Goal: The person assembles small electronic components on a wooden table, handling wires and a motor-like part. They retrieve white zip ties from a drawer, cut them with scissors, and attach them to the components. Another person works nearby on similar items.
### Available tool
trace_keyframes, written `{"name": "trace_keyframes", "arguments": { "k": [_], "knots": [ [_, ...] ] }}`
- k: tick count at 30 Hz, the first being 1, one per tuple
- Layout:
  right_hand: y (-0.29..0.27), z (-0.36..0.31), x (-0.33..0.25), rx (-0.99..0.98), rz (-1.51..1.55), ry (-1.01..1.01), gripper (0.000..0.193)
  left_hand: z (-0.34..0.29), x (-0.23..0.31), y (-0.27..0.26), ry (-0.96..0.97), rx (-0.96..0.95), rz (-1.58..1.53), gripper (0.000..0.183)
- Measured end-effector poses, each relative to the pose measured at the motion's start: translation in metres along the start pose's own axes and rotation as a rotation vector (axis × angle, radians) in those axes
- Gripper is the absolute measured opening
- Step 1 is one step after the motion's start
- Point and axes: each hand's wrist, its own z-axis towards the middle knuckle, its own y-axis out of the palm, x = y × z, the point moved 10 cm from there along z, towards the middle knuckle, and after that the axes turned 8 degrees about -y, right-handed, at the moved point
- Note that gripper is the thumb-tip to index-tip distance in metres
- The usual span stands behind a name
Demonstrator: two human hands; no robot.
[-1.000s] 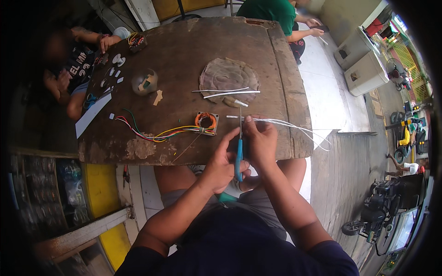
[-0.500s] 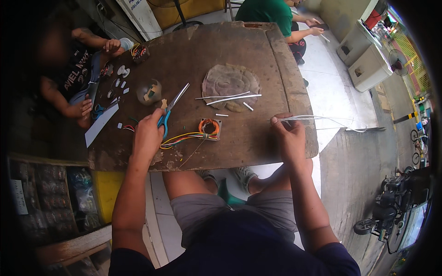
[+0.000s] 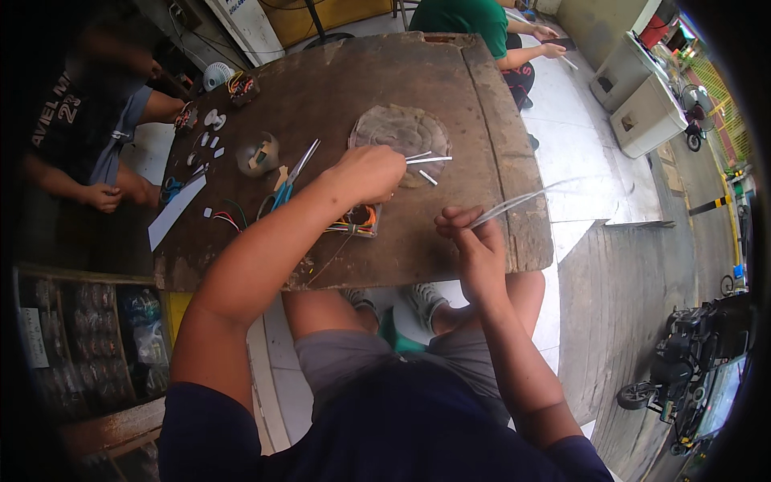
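Note:
A bundle of thin pale wires is pinched in my right hand, its loose ends trailing off past the table's right side. My left hand is over the middle of the table with its fingers curled down beside white tubes; whatever they grip is hidden. A round brown cloth-like pad lies beneath the tubes, and a short tube piece rests at its edge. Under my left forearm sits a copper coil in a square frame, partly covered. Blue-handled scissors lie left of that forearm.
The worn wooden table also holds a round metal part, white spools, a white strip and another wound coil. One person sits at the left, another in a green shirt beyond the far edge.
My left hand has left the scissors and moved right to the white tubes. My right hand has shifted left and nearer with the wires. The person at the left has leaned back from the table.

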Motion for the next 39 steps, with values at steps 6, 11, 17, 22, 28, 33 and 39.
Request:
{"name": "trace_keyframes", "arguments": {
  "k": [6,11,17,22,28,33,39],
  "knots": [
    [0.005,0.011,0.020,0.047,0.103,0.105,0.014,-0.004,-0.006,-0.005,0.002,-0.011,-0.114,0.015],
    [0.038,0.012,0.034,0.013,0.087,0.144,0.021,-0.041,-0.001,-0.034,0.097,0.112,-0.566,0.018],
    [0.061,0.009,0.042,-0.010,0.181,0.187,0.026,-0.080,0.010,-0.050,0.292,0.351,-0.577,0.014],
    [0.061,0.000,0.043,-0.006,0.160,0.190,0.023,-0.087,0.000,-0.034,0.213,0.355,-0.680,0.016],
    [0.047,-0.005,0.026,0.015,-0.200,0.038,0.020,-0.130,-0.046,-0.008,-0.026,0.508,-0.614,0.026],
    [0.049,-0.012,0.038,0.016,-0.194,0.088,0.019,-0.143,-0.049,0.022,0.048,0.621,-0.758,0.029],
    [0.048,-0.017,0.047,0.053,-0.185,0.167,0.020,-0.138,-0.052,0.032,0.065,0.683,-0.800,0.025]
  ]
}}
